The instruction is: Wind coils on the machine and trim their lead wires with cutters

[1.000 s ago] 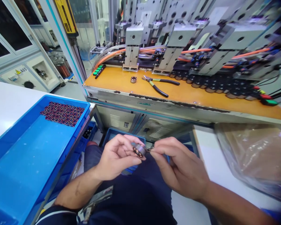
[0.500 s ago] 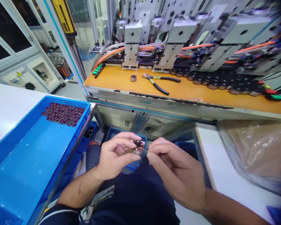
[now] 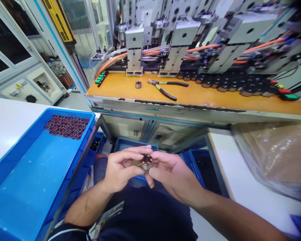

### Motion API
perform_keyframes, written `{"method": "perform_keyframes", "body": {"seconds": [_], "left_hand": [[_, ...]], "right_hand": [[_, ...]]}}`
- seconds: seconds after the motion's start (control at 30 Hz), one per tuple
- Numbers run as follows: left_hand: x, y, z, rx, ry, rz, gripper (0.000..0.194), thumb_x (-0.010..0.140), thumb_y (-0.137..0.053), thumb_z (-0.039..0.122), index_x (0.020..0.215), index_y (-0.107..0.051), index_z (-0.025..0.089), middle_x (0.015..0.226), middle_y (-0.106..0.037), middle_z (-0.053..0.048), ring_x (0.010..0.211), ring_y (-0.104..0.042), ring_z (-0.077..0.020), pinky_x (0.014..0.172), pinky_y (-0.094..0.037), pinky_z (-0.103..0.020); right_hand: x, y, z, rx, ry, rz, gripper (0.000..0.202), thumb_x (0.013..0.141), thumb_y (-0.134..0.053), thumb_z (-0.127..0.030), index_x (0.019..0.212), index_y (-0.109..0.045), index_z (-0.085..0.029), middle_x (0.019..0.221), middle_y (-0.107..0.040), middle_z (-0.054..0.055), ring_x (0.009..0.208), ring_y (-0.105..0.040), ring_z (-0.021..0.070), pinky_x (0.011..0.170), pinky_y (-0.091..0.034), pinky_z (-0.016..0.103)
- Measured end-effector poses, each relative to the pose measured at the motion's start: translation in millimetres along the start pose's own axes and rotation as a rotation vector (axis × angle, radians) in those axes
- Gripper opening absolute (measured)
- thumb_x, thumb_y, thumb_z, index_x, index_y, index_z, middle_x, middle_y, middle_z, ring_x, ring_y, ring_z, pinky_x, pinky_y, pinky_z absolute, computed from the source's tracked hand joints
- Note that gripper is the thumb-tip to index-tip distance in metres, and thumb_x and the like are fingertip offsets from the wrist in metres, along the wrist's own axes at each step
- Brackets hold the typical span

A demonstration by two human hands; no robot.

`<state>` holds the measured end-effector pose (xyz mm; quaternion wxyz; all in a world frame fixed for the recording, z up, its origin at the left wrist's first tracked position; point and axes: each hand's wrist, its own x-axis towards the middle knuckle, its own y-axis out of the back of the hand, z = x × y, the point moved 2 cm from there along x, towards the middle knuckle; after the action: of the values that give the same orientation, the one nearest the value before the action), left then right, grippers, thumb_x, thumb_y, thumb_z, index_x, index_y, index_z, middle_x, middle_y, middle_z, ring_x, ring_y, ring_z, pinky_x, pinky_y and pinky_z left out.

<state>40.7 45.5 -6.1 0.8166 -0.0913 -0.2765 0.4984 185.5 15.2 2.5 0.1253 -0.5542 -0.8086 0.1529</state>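
Note:
Between my two hands is a small round motor stator (image 3: 146, 163), with copper windings on a dark core and a silvery metal side. My left hand (image 3: 124, 167) grips it from the left, thumb and fingers closed on its edge. From the right, my right hand (image 3: 169, 172) holds the same stator between thumb and fingers. A short bit of copper wire shows at its left side, by my left fingertips. Above my lap the stator is held with its wound face turned up; its underside is hidden.
A similar stator (image 3: 138, 84) stands on the orange bench (image 3: 110, 88) near cutting pliers (image 3: 165, 87). Several dark-topped stators (image 3: 220, 83) line the bench's right. At left, a blue tray (image 3: 27, 160) holds many small wound parts (image 3: 67, 126). A plastic bag (image 3: 273, 154) lies at right, machine columns (image 3: 134, 50) behind.
My right hand has let go of the wire end it was pinching and closed onto the stator's right side. The stator has turned, and its wire now shows at left.

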Motion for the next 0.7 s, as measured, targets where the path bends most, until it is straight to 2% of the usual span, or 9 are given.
{"method": "perform_keyframes", "body": {"seconds": [0.07,0.13,0.2,0.27,0.33,0.4,0.47,0.53,0.7], "left_hand": [[4,2.8,-4,-0.066,0.077,0.067,0.01,0.085,-0.071,0.029,0.093,-0.076,0.027,0.113,-0.076,-0.004,0.113,-0.068,-0.0227,0.095,-0.056,-0.04],[7,10.2,-11,-0.085,0.192,0.231,0.017,0.086,-0.068,0.038,0.086,-0.076,0.023,0.111,-0.077,-0.006,0.107,-0.071,-0.0232,0.092,-0.057,-0.04],[6,19.7,-15,0.048,0.239,0.437,0.021,0.086,-0.067,0.04,0.087,-0.074,0.02,0.108,-0.077,-0.008,0.101,-0.072,-0.022,0.09,-0.056,-0.037],[-1,24.0,-9,0.336,0.124,0.528,0.017,0.088,-0.066,0.033,0.094,-0.074,0.02,0.104,-0.077,-0.008,0.098,-0.072,-0.0191,0.089,-0.055,-0.033],[-9,17.4,3,0.631,-0.096,0.401,0.02,0.085,-0.07,0.023,0.104,-0.073,0.021,0.101,-0.076,-0.005,0.096,-0.07,-0.017,0.088,-0.054,-0.029],[-16,3.7,16,0.808,-0.251,0.19,0.042,0.077,-0.078,0.019,0.117,-0.069,0.023,0.102,-0.076,-0.006,0.094,-0.07,-0.0173,0.087,-0.054,-0.027],[-17,-8.8,27,0.892,-0.292,0.079,0.056,0.07,-0.084,0.021,0.123,-0.066,0.021,0.104,-0.076,-0.008,0.092,-0.071,-0.0193,0.085,-0.056,-0.028],[-13,-16.2,32,0.927,-0.257,0.046,0.05,0.07,-0.084,0.022,0.117,-0.068,0.019,0.101,-0.077,-0.01,0.089,-0.072,-0.0208,0.082,-0.058,-0.03],[-2,-15.4,32,0.901,-0.243,-0.019,0.034,0.076,-0.078,0.016,0.109,-0.071,0.019,0.099,-0.077,-0.01,0.088,-0.072,-0.0212,0.081,-0.058,-0.033]], "right_hand": [[1,1,-2,-0.081,0.135,0.048,0.016,0.082,-0.069,-0.021,0.097,-0.066,-0.017,0.071,-0.064,0.0,0.056,-0.061,0.011,0.052,-0.053,0.023],[1,3,-9,-0.326,0.378,0.136,0.025,0.079,-0.069,-0.013,0.103,-0.065,-0.019,0.078,-0.067,0.001,0.062,-0.065,0.012,0.055,-0.055,0.023],[-1,6,-16,-0.731,0.666,0.246,0.028,0.078,-0.068,-0.009,0.103,-0.065,-0.02,0.083,-0.069,0.003,0.069,-0.067,0.0141,0.06,-0.058,0.024],[-2,10,-20,-1.123,0.915,0.337,0.026,0.077,-0.067,-0.007,0.101,-0.065,-0.018,0.081,-0.07,0.005,0.07,-0.068,0.0158,0.063,-0.059,0.026],[-3,16,-19,-1.357,1.088,0.343,0.025,0.077,-0.067,-0.006,0.1,-0.064,-0.015,0.078,-0.071,0.007,0.07,-0.068,0.017,0.065,-0.06,0.028],[-2,20,-16,-1.439,1.192,0.278,0.023,0.079,-0.066,-0.006,0.101,-0.063,-0.012,0.077,-0.071,0.008,0.071,-0.068,0.0177,0.065,-0.06,0.029],[-2,21,-13,-1.462,1.242,0.22,0.017,0.083,-0.065,-0.01,0.1,-0.063,-0.011,0.078,-0.07,0.009,0.074,-0.069,0.0189,0.064,-0.061,0.031],[-3,18,-12,-1.467,1.265,0.181,0.012,0.085,-0.063,-0.013,0.097,-0.064,-0.013,0.078,-0.07,0.009,0.074,-0.069,0.0195,0.062,-0.06,0.032],[-7,8,-21,-1.238,0.991,0.201,0.025,0.078,-0.067,-0.011,0.103,-0.062,-0.015,0.082,-0.068,0.008,0.071,-0.066,0.0174,0.061,-0.058,0.029]]}}
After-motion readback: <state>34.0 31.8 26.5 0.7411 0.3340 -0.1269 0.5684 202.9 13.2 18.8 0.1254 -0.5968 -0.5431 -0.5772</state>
